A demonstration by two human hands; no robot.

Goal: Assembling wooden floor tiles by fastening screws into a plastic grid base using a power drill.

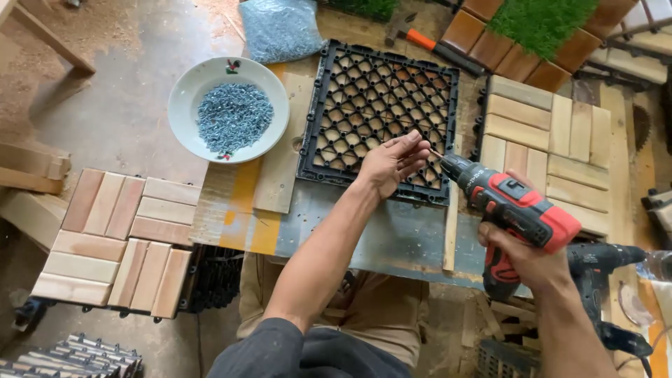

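My right hand [526,257] grips the handle of a red and black cordless drill [514,206], its bit pointing left. My left hand [392,162] has its fingertips pinched at the tip of the bit, apparently on a small screw that is too small to make out. Both hover over the near right edge of a black plastic lattice tile base [378,112], which lies face down on the bench with wooden slats showing through it.
A white bowl of grey screws [231,108] sits left of the base, a plastic bag of screws [280,28] behind it. Finished wooden slat tiles [546,150] lie right, another [115,241] lower left. A hammer [427,40] and grass-topped tiles [539,24] lie behind.
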